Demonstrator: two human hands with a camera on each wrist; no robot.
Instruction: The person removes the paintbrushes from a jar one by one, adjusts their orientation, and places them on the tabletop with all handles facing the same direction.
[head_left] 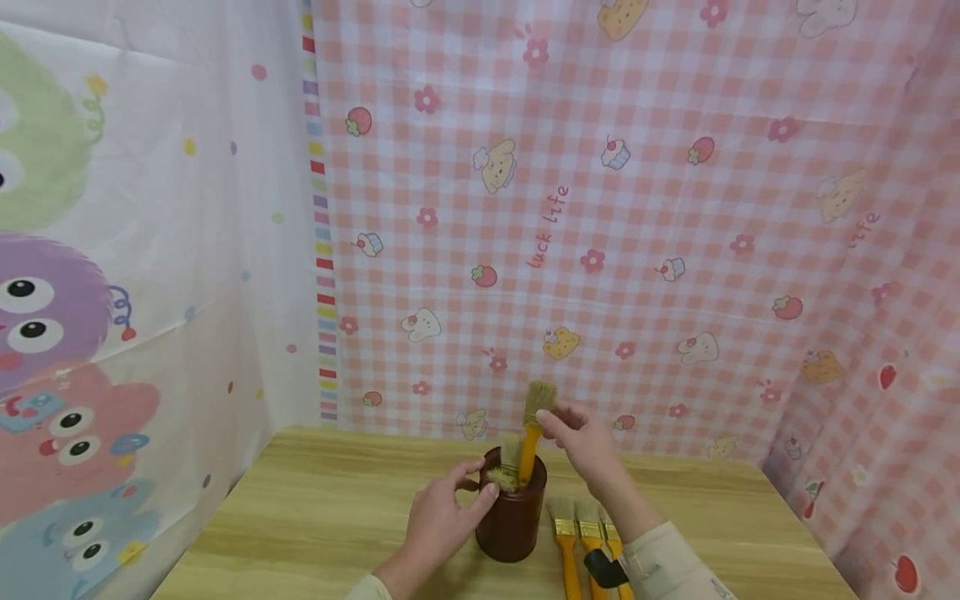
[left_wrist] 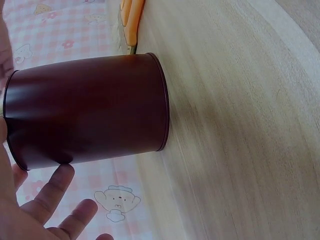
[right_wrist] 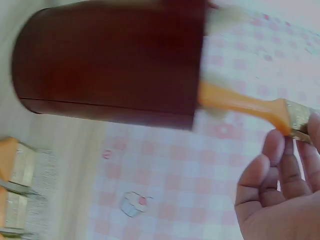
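Note:
A dark reddish-brown cylindrical cup (head_left: 510,525) stands upright on the table. My left hand (head_left: 447,510) holds it at the rim, thumb at the near edge and fingers along the left side. In my right hand (head_left: 588,442) I pinch a paintbrush (head_left: 529,454) by its metal ferrule, bristles up. Its orange handle (right_wrist: 240,102) reaches down inside the cup, and the lower end is hidden by the wall. Pale bristles (head_left: 502,478) of other brushes show in the cup's mouth.
Three flat paintbrushes (head_left: 567,554) with orange handles lie side by side right of the cup, bristles away from me, partly under my right forearm. Behind the wooden table (head_left: 315,517) hangs a pink checked cloth (head_left: 450,333). A white cartoon-print cloth (head_left: 217,250) hangs at the left.

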